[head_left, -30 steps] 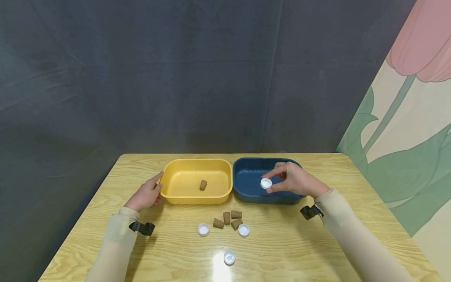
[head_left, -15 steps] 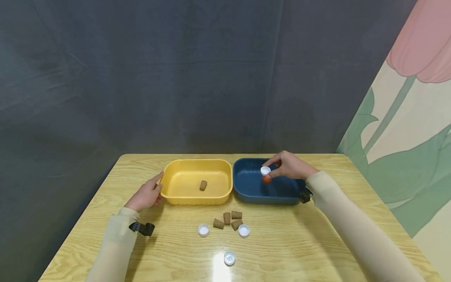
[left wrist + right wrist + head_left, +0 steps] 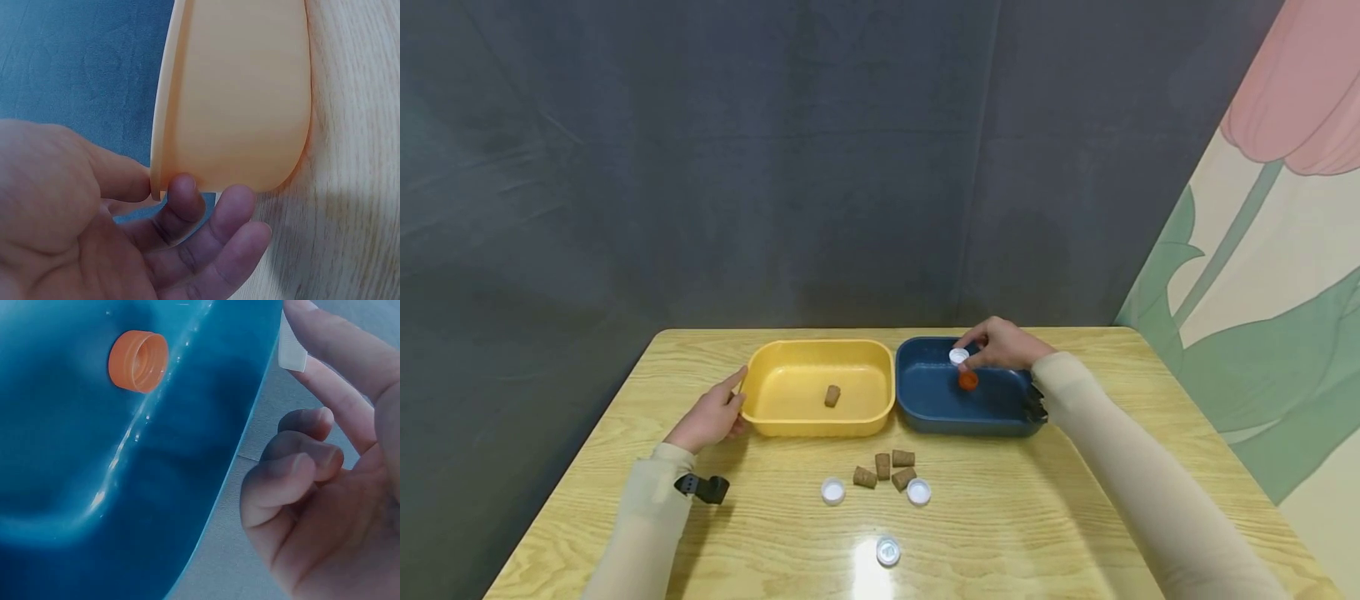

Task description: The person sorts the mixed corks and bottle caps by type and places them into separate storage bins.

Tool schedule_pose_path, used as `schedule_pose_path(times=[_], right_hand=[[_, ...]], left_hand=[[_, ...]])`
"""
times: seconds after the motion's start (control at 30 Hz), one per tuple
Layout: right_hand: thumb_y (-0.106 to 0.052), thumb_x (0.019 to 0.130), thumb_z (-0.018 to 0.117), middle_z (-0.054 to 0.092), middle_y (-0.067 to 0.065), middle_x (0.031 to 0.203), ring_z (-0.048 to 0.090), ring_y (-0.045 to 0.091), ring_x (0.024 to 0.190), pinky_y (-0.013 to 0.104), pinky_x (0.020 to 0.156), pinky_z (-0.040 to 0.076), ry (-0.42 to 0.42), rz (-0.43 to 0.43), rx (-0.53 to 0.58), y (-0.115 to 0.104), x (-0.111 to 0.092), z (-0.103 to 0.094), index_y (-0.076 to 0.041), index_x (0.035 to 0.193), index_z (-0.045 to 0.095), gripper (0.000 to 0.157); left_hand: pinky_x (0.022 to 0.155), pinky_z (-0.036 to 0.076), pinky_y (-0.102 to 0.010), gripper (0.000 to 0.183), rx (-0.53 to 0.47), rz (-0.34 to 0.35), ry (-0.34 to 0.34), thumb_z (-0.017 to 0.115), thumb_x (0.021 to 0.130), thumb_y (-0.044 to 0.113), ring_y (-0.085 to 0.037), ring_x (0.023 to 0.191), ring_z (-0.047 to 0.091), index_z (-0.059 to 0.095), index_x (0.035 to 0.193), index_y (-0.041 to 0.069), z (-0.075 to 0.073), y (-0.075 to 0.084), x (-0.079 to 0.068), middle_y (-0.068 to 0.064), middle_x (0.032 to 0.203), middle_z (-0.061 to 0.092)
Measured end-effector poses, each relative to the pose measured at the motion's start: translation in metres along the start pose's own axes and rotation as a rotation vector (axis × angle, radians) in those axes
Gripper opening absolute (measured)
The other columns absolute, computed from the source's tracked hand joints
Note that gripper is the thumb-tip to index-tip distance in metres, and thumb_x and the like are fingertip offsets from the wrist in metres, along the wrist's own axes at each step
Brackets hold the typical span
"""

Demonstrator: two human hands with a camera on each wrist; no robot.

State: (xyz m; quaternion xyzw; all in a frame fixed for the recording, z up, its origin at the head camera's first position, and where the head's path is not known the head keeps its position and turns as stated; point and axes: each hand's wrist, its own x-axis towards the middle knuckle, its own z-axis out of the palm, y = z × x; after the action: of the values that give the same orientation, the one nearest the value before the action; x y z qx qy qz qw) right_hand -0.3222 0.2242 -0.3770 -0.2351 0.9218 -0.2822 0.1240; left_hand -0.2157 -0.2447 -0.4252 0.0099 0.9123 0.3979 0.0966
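Between thumb and index finger, my right hand (image 3: 1006,343) pinches a white bottle cap (image 3: 958,357) over the back of the blue bin (image 3: 970,426). An orange bottle cap (image 3: 139,361) lies inside that bin, below the hand. At the left end of the yellow bin (image 3: 820,427), my left hand (image 3: 709,415) holds the rim, thumb at its edge and fingertips (image 3: 182,187) against the outer wall. One cork (image 3: 832,395) lies in the yellow bin.
In front of the bins lie several corks (image 3: 883,465) in a loose group. A white cap (image 3: 832,491) is to their left, another white cap (image 3: 919,492) to their right, and a third, shinier cap (image 3: 888,551) nearer me. A dark curtain (image 3: 775,167) hangs behind the table.
My right hand has moved back and slightly left with the white cap, bringing the orange cap in the blue bin into sight. My left hand stays at the yellow bin.
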Motion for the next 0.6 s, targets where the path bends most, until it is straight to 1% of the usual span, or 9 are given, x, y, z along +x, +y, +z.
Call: schedule_pose_path(times=[0.2, 0.37, 0.6], right_hand=[[-0.017, 0.084, 0.082, 0.045, 0.001, 0.066, 0.042, 0.018, 0.061, 0.029, 0.058, 0.035, -0.034, 0.032, 0.009, 0.0021, 0.0050, 0.0020, -0.008, 0.114, 0.077, 0.031], [-0.016, 0.085, 0.081, 0.043, 0.001, 0.065, 0.040, 0.018, 0.060, 0.029, 0.058, 0.033, -0.049, 0.051, 0.011, 0.0042, 0.0065, 0.0031, -0.006, 0.115, 0.076, 0.032], [-0.015, 0.084, 0.081, 0.045, 0.001, 0.070, 0.041, 0.018, 0.063, 0.029, 0.060, 0.033, -0.064, 0.063, -0.013, 0.0081, 0.0091, 0.0061, -0.007, 0.114, 0.076, 0.032]], left_hand=[[0.067, 0.052, -0.035, 0.056, 0.011, -0.012, 0.004, 0.037, 0.109, 0.008, -0.022, 0.071, 0.056, 0.015, 0.160, 0.003, 0.0005, -0.0007, 0.0008, -0.013, 0.089, 0.055], [0.066, 0.052, -0.036, 0.056, 0.005, 0.000, 0.005, 0.036, 0.109, 0.008, -0.021, 0.069, 0.056, 0.014, 0.160, 0.002, 0.0001, -0.0009, 0.0017, -0.014, 0.087, 0.055], [0.065, 0.052, -0.035, 0.055, 0.013, 0.012, 0.007, 0.036, 0.109, 0.008, -0.021, 0.068, 0.056, 0.015, 0.160, 0.001, -0.0003, -0.0022, 0.0027, -0.013, 0.086, 0.055]])
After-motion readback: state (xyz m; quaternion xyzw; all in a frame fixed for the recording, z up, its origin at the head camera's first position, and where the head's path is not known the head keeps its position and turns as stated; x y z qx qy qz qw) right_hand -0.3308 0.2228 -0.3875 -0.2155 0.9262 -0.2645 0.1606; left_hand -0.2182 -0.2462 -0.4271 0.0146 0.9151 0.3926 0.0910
